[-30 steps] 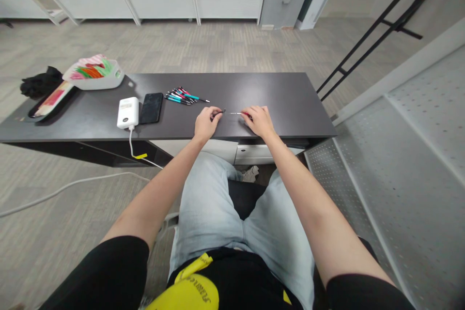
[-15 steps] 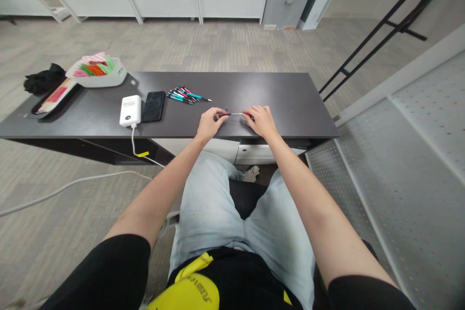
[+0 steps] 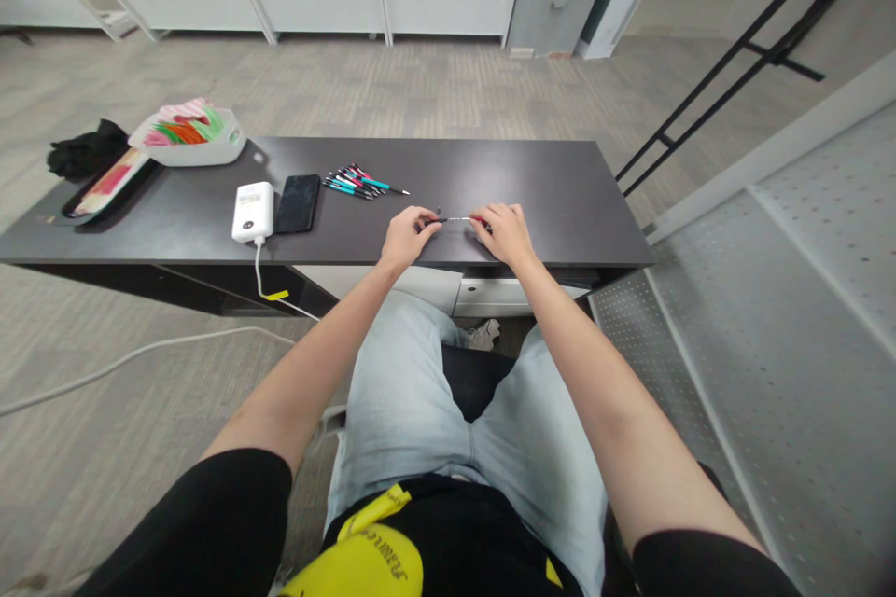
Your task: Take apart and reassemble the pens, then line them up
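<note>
Both hands are just above the near half of the dark table [image 3: 532, 177], facing each other. My left hand [image 3: 406, 238] pinches the dark end of a slim pen [image 3: 458, 219] between thumb and fingers. My right hand [image 3: 505, 231] is closed on its other end, where a bit of red shows at the fingertips. A thin pale middle part spans the gap between the hands. Whether the pen is in one piece I cannot tell. Beyond my left hand lies a loose pile of pens [image 3: 360, 182] in blue, red, black and white.
Left of the pens lie a black phone [image 3: 298, 203] and a white power bank [image 3: 253, 211] with a white cable [image 3: 258, 270] hanging over the edge. Farther left are a white basket [image 3: 234, 145] of colourful items, a dark tray [image 3: 91, 216] and black cloth [image 3: 85, 149].
Hardly anything differs. Both hands keep their grip and place on the pen; the whole view has shifted very slightly.
</note>
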Motion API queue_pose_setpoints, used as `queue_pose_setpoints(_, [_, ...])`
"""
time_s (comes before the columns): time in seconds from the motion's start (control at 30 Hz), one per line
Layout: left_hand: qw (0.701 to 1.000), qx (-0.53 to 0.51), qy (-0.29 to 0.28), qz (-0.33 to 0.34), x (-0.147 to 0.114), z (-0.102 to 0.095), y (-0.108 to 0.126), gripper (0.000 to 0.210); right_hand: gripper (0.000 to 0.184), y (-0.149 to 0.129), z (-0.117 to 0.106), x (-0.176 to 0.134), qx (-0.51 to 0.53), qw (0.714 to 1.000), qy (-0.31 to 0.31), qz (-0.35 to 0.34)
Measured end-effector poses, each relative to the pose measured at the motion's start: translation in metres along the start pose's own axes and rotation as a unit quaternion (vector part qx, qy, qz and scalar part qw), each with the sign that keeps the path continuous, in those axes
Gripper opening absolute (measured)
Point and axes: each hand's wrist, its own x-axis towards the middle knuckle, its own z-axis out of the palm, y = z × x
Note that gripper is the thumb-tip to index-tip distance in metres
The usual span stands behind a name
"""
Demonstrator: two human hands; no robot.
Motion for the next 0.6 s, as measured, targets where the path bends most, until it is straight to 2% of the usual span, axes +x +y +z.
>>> queue_pose_setpoints(0.37, [1.000, -0.012, 0.013, -0.005, 0.0000, 0.0018, -0.0011, 0.008, 0.038, -0.0033, -0.0043, -0.0008, 0.006, 1.000, -0.009, 0.012])
queue_pose_setpoints(0.6, [1.000, -0.017, -0.002, 0.000, 0.0004, 0.0026, -0.0020, 0.010, 0.041, -0.0043, -0.0069, -0.0010, 0.011, 0.999, -0.030, -0.009])
